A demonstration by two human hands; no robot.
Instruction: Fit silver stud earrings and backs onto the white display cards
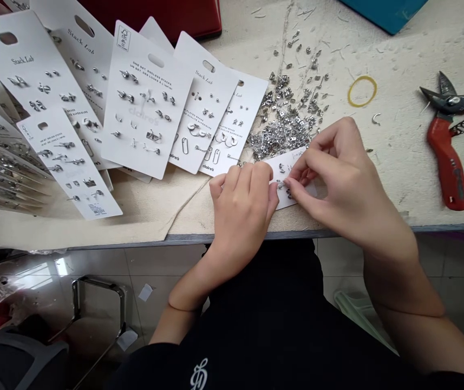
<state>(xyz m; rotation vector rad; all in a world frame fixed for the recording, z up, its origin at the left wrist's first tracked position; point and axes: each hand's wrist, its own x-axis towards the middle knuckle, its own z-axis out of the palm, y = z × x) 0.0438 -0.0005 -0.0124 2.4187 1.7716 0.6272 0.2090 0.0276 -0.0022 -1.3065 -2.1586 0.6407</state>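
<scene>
A white earring card lies near the table's front edge, partly under both hands, with small metal pieces on it. My left hand holds the card's left side down, its fingers curled over it. At the card's middle, thumb and forefinger of my right hand are pinched together; whatever sits between the tips is too small to make out. Just beyond the card spreads a pile of small metal earring backs. Left of my hands, a fan of white earring cards carries silver earrings.
Red-handled pliers lie at the right, jaws apart. A yellow rubber band rests beyond my right hand. A smaller earring card and a stack of cards are at the left. Dark red and teal objects sit at the back.
</scene>
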